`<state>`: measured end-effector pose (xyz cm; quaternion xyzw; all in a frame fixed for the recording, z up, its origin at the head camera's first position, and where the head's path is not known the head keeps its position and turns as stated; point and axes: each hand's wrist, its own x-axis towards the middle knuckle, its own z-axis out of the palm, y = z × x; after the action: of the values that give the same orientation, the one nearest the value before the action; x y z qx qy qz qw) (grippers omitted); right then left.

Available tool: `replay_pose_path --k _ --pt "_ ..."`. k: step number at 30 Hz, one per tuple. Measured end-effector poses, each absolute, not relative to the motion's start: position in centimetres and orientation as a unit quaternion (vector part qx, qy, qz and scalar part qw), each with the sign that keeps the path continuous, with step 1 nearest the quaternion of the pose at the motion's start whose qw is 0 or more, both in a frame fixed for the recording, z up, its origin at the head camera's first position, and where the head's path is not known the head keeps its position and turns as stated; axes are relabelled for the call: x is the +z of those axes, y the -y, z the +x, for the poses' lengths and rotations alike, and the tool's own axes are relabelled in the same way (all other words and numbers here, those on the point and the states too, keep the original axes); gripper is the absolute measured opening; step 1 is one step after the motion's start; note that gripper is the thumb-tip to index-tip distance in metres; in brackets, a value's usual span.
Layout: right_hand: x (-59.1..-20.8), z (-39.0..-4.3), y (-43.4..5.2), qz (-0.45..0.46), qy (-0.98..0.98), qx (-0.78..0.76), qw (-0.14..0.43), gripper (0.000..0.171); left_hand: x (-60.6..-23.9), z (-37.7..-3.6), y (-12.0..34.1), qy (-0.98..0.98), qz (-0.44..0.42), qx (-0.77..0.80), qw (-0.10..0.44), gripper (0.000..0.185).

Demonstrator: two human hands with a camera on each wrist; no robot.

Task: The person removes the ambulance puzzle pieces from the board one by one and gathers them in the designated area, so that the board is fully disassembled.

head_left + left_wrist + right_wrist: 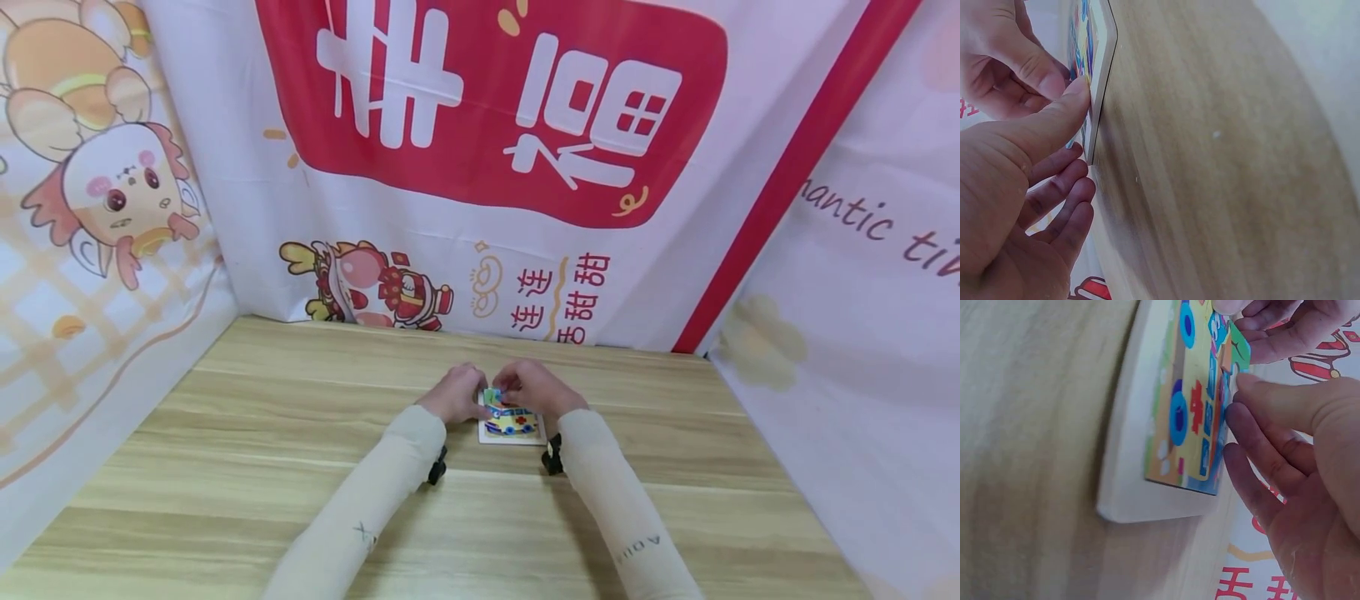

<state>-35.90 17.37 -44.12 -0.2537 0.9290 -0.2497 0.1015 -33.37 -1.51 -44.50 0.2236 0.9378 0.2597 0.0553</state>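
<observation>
Head view: a wooden table [300, 467] was seen, hemmed by printed banners [487, 167]. Near its far edge, about midway along, a white-framed puzzle board [511, 423] with a colourful vehicle picture was laid flat. It was flanked by both hands, equally near; the left hand [455, 395] was pressed thumb-first against its edge, while a green piece [1239, 351] at the far corner was pinched by the right hand [534, 386].

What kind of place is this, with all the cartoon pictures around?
Probably a small booth set up for tabletop activities, not a normal room. Printed cartoon banners wall in a wooden table on three sides, and both hands work at a picture puzzle board.
</observation>
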Motion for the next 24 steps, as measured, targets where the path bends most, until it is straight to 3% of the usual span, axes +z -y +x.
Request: replay_pose_path --k 8,16,24 --pt "-44.8 -35.9 -17.6 -0.236 -0.927 -0.285 0.056 0.005 -44.5 -33.3 1.5 -0.941 0.228 0.247 0.046 0.042" --pt "-43.6 -35.7 -18.6 -0.221 -0.913 -0.343 0.033 0.007 -44.2 -33.3 1.6 -0.94 0.225 0.251 0.054 0.044" --pt "-42.7 -36.0 -23.2 -0.176 -0.919 -0.352 0.005 0.011 -44.6 -33.5 1.5 -0.943 0.215 0.248 0.058 0.045"
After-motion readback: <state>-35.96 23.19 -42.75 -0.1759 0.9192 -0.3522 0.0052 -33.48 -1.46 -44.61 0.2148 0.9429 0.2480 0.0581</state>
